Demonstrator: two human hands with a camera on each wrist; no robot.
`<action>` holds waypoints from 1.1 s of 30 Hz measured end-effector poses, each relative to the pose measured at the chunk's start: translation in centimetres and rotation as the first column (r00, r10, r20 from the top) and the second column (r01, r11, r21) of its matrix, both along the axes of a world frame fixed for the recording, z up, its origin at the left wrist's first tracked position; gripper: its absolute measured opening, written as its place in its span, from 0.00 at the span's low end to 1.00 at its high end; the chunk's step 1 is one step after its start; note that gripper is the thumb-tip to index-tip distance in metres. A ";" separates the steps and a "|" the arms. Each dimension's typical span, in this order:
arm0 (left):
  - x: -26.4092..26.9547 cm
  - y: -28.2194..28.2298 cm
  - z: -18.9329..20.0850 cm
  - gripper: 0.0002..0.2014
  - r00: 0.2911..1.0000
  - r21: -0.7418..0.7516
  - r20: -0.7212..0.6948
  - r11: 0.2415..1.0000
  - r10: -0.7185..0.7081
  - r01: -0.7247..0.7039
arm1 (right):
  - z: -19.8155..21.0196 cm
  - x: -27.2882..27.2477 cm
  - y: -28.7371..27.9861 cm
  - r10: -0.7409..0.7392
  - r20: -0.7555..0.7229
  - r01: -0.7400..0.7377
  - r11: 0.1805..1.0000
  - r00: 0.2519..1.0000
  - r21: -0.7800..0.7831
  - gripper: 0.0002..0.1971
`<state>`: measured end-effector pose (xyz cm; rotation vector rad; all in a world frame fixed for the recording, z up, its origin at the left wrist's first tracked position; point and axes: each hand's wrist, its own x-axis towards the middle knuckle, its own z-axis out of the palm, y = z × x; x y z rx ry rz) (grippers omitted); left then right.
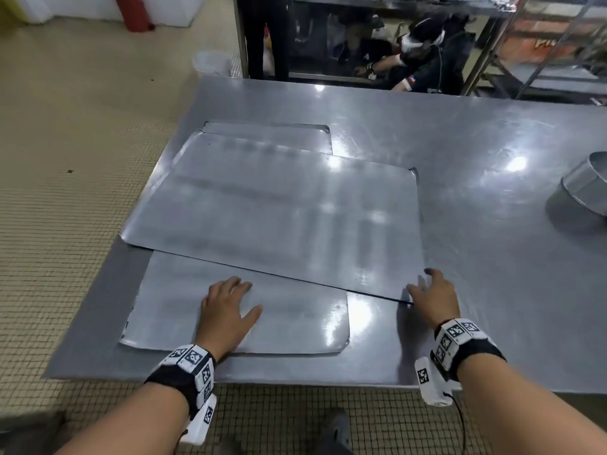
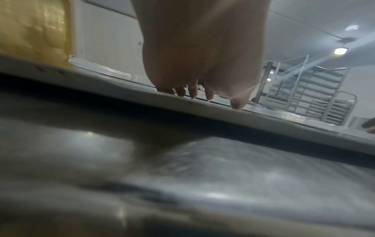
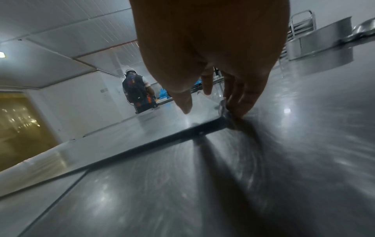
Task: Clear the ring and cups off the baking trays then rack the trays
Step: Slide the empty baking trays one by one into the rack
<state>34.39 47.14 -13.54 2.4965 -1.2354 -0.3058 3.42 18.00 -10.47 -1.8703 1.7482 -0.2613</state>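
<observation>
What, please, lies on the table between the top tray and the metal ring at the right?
Nothing: in the head view, only bare table separates the top tray from the ring.

We read this as a commercial bakery or food-production kitchen. A large stainless-steel tabletop (image 1: 460, 152) fills most of the head view, carrying flat metal baking trays (image 1: 279, 208) stacked askew. A metal ring mould (image 1: 588, 188) sits at the tabletop's right edge. From the left wrist we see a tall wheeled tray rack (image 2: 316, 96) with many shelf runners, some loaded. The floor (image 1: 65, 159) is small beige tile. Walls and ceiling (image 3: 71, 32) are white insulated panels, as in a cold or clean room. A second person (image 3: 136, 91) in a white cap stands at another steel surface. More steel shelving (image 1: 542, 44) stands behind the tabletop.
</observation>
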 end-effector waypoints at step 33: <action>5.1 7.5 2.2 0.21 0.350 -0.082 -0.863 0.582 0.365 -0.809 | 3.0 16.0 21.8 0.330 0.279 -0.386 0.905 0.902 0.177 0.26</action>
